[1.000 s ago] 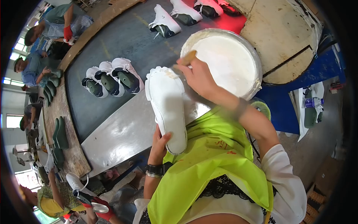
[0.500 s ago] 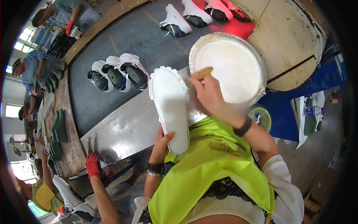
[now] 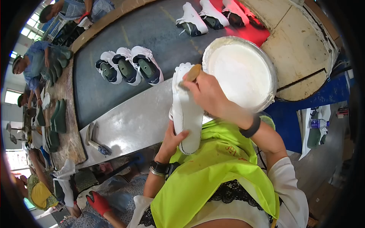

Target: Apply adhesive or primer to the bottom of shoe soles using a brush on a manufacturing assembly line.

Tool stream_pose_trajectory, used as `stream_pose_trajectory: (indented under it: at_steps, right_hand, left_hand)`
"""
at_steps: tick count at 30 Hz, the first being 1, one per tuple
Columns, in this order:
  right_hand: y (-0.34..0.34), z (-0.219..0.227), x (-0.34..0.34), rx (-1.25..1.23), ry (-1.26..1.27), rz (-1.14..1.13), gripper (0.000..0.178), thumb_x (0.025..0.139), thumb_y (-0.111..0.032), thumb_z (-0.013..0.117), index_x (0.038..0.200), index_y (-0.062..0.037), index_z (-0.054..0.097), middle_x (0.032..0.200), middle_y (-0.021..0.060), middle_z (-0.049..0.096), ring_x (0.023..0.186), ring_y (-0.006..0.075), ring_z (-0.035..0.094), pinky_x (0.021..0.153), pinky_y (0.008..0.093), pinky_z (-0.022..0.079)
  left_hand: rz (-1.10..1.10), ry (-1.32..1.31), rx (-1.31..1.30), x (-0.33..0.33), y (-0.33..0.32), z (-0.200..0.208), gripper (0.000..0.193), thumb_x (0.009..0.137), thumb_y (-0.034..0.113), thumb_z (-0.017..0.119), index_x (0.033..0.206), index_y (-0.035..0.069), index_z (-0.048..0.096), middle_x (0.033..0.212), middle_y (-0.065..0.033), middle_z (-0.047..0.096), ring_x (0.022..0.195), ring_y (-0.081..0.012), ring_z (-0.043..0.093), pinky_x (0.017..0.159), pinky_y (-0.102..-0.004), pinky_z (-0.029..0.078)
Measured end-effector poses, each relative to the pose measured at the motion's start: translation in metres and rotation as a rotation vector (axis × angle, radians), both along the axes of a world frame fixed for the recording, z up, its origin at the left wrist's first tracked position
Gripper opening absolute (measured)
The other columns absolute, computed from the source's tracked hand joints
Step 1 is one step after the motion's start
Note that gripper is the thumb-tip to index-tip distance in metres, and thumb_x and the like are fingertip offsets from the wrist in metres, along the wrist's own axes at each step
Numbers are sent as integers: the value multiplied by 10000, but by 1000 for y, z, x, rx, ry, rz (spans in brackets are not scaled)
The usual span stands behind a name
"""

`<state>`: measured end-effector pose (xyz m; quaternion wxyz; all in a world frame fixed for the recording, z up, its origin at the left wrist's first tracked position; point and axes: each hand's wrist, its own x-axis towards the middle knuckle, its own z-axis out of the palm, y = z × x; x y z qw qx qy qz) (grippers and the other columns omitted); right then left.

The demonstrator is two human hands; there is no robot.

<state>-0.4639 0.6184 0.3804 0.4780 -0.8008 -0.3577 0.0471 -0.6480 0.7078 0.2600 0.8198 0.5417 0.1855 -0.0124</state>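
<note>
My left hand [image 3: 173, 140] grips the heel end of a white shoe sole [image 3: 190, 127], its thumb lying on the upper face. The sole is tilted up in front of me, with a scalloped edge around its far end. My right hand [image 3: 209, 93] is closed on a brush [image 3: 194, 73] with a short wooden handle, over the far half of the sole. The fingers hide most of the bristles, which seem to touch the sole's surface. Just right of the brush stands a round basin [image 3: 241, 72] of thick white liquid, its rim crusted.
White shoes with dark green lasts [image 3: 146, 70] stand in a row on the dark belt [image 3: 167, 45]; more shoes [image 3: 192, 22] sit beyond, under red light. A hammer-like tool [image 3: 97, 144] lies on the metal ledge [image 3: 133, 117]. A co-worker's red-gloved hand [image 3: 99, 203] is at lower left.
The sole and both my hands have shifted right in view; the brush has come over the sole from beside its edge. The co-worker's red glove has left the tool on the ledge and moved down.
</note>
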Motion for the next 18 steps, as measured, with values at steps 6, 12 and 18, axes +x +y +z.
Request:
stream_pose_trajectory:
  at_steps: [6,12,18]
  right_hand:
    - [-10,10,23,-147,147,176,201,870,-131,591,985,33,602,851,133,672,790,217,648,725,324,498]
    - [-20,-17,11,18,0,-109,137,890,-149,569,916,-15,566,895,191,616,859,386,596,724,403,476]
    - [-45,-3,7,102,233,-214,123,867,-52,633,971,5,601,895,170,653,754,250,665,644,331,510]
  left_hand:
    - [-14,-52,-56,0,4,10,751,808,183,654,1426,13,264,1309,-132,472,1168,-210,488,964,-346,428]
    - [15,-8,-231,0,21,12,677,837,216,617,1404,11,310,1271,-132,510,1155,-222,517,963,-341,430]
    - [62,-25,-51,93,77,40,638,823,195,676,1337,-26,369,1196,-150,554,1079,-218,575,862,-354,511]
